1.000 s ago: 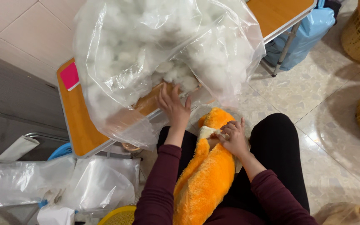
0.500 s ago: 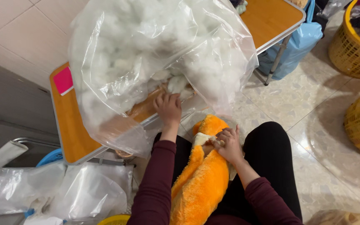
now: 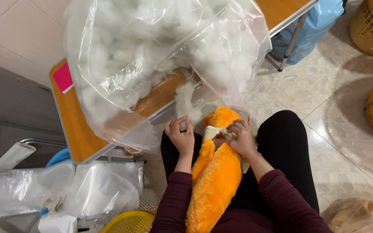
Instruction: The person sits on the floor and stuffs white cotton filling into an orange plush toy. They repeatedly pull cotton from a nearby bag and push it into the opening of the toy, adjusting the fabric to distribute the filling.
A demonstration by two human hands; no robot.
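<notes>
From the head camera, looking down at a seated person's lap, a long fuzzy orange plush toy skin [image 3: 214, 172] lies lengthwise between the legs in black trousers, its open cream-edged mouth toward the tabletop. The right hand [image 3: 240, 138] rests on the upper part of the plush by the opening, its fingers curled and pressed onto the fabric edge, gripping it. The left hand [image 3: 181, 136] is just beside the plush on its left, fingers closed together around a strand of white fluffy fibre stuffing [image 3: 185, 101] that stretches up from the hand to the bag above. That large clear plastic bag full of white stuffing [image 3: 152, 56] sits on the orange wooden tabletop [image 3: 72, 125] and sags over its near edge, its mouth hanging just above both hands. A pink card [image 3: 62, 77] lies on the tabletop at the bag's left. On the tiled floor at lower left are crumpled clear plastic bags [image 3: 65, 190] and the rim of a yellow basket [image 3: 128, 222]. At right stand two yellow woven baskets [image 3: 370, 28], and a blue plastic bag [image 3: 311, 26] leans near the tabletop's leg.
</notes>
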